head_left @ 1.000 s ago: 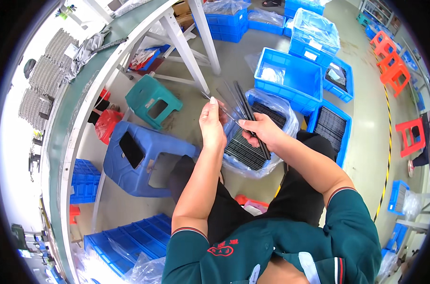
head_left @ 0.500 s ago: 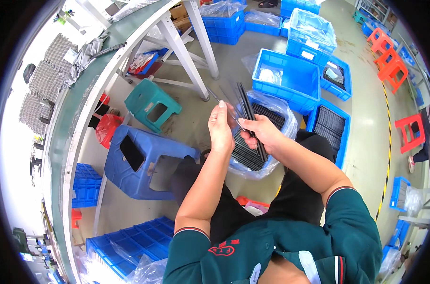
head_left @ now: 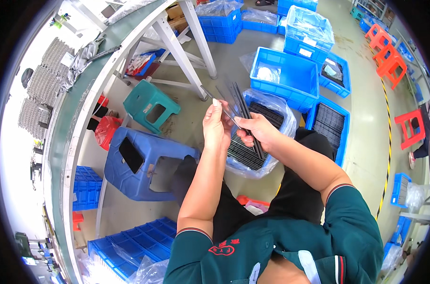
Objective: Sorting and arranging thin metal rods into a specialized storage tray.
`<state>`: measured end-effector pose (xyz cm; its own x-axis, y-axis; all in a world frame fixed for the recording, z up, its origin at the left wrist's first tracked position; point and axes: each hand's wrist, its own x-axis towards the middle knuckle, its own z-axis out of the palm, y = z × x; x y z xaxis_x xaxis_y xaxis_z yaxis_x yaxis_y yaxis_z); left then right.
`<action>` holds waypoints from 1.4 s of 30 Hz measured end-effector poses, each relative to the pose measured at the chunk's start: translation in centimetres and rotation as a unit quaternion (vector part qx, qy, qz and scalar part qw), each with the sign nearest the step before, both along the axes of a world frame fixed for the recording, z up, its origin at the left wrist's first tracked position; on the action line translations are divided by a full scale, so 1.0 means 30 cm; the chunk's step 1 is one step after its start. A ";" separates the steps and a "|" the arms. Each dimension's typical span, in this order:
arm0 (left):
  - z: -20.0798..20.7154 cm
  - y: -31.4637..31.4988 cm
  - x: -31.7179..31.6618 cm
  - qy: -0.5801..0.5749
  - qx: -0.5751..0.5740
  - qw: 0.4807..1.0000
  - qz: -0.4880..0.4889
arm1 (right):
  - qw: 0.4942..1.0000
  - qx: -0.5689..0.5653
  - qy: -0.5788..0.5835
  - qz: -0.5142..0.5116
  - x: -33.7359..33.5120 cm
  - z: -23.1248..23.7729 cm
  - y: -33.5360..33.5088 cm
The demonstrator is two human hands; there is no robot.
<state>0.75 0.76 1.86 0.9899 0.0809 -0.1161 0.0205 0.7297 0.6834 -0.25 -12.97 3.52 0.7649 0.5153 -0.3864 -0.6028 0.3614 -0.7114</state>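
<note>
Both hands, left hand and right hand, hold thin black strips above a plastic-lined blue bin.

I see the scene through one view only, a wide fisheye on the person's head, the left of a side-by-side pair. It looks steeply down over the chest and lap, with both forearms coming in from the lower edge. The left hand and right hand sit close to the lens, near the middle of the frame. The floor lies well below. The long workbench bends along the left rim, and the blue bins curve toward the top and right. A dark ring borders the round picture. The partner camera's view is not given, so I can compare no overlap.
</note>
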 end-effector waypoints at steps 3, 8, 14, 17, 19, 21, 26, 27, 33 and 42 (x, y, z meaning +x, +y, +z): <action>-0.011 -0.003 -0.004 -0.028 0.044 0.999 0.003 | 0.988 -0.098 -0.108 -0.055 -0.005 -0.007 0.020; 0.000 -0.028 -0.018 -0.017 0.063 0.997 0.045 | 0.997 -0.056 -0.033 -0.035 -0.024 0.032 0.015; 0.014 -0.046 -0.023 -0.022 0.041 0.998 0.051 | 0.999 0.020 0.027 0.000 -0.020 0.040 -0.006; 0.030 -0.043 -0.029 -0.034 0.042 0.998 0.036 | 1.000 -0.005 -0.007 -0.018 -0.027 0.059 -0.006; 0.034 -0.040 -0.029 -0.045 0.044 0.998 0.022 | 0.999 -0.019 -0.037 -0.024 -0.018 0.040 -0.006; 0.039 -0.043 -0.028 -0.039 0.066 0.996 0.043 | 0.996 -0.031 -0.075 -0.027 -0.011 0.027 -0.006; 0.042 -0.012 -0.012 -0.045 0.037 0.998 0.029 | 0.997 -0.036 -0.066 -0.030 -0.015 0.025 0.002; 0.038 -0.007 -0.006 -0.048 0.045 0.998 0.023 | 0.997 -0.028 -0.061 -0.027 -0.016 0.030 0.000; 0.030 -0.060 0.009 -0.018 -0.025 0.994 0.107 | 0.991 -0.066 -0.095 -0.060 -0.015 0.020 0.032; 0.052 -0.071 0.016 -0.045 0.005 0.993 0.107 | 0.993 -0.057 -0.082 -0.066 0.003 0.050 0.040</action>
<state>1.25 -1.37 3.41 0.9565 0.2906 -0.0269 -0.1948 0.7046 0.6823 -0.17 -11.77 5.02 0.8805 0.3658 -0.3014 -0.4283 0.3415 -0.8366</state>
